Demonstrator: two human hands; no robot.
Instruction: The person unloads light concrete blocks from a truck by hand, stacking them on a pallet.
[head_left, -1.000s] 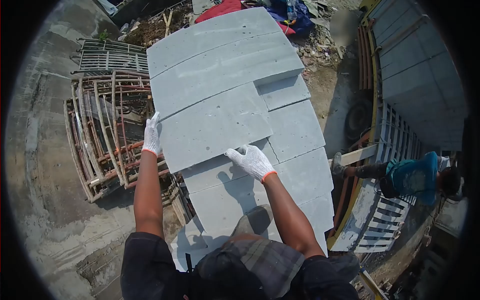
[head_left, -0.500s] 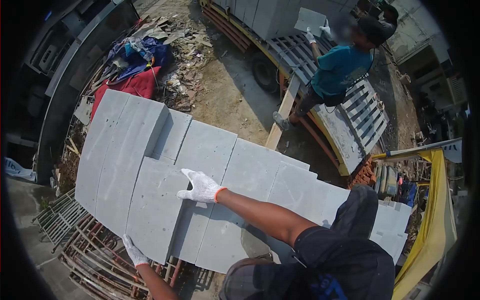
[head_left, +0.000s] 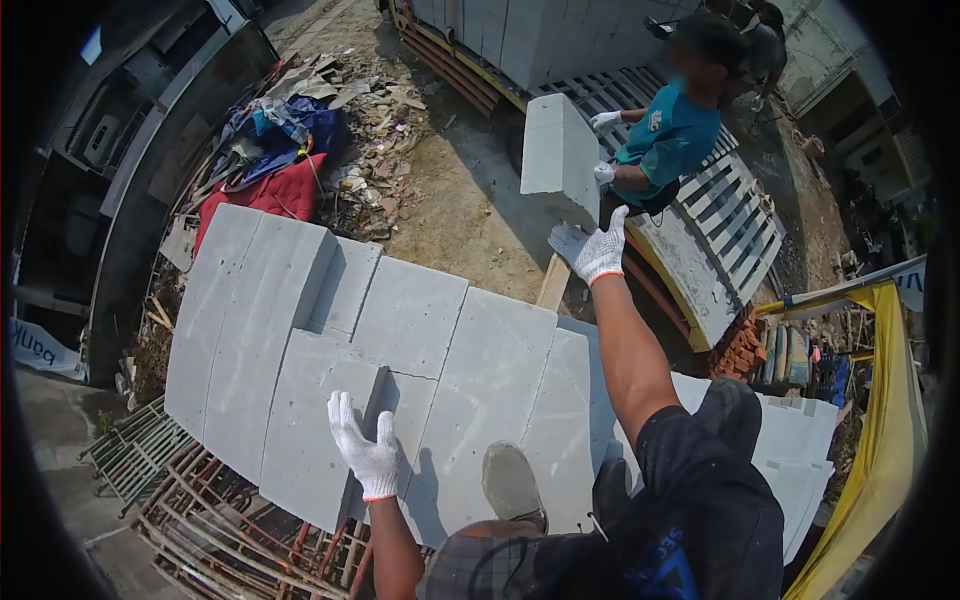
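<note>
My right hand (head_left: 592, 248), in a white knitted glove with an orange cuff, reaches out with fingers spread just below a light grey concrete block (head_left: 556, 150). A co-worker (head_left: 672, 130) in a teal shirt holds that block out with both gloved hands. Lower down, my left hand (head_left: 363, 447) is raised with fingers apart and holds nothing. It overlaps a grey block (head_left: 310, 420) lying on the layer of similar blocks (head_left: 480, 370). My shoe (head_left: 512, 480) rests on this layer.
Behind the co-worker stands a truck bed (head_left: 690, 270) with a slatted side panel and stacked blocks (head_left: 500, 40). A wooden plank (head_left: 553, 283) leans near the stack. Rubble (head_left: 375, 130), a red cloth (head_left: 275, 190) and metal frames (head_left: 215, 520) lie around it.
Both my hands have left the upper-layer block; the right swung out toward the co-worker, the left rose. The co-worker has turned toward me, holding the block closer.
</note>
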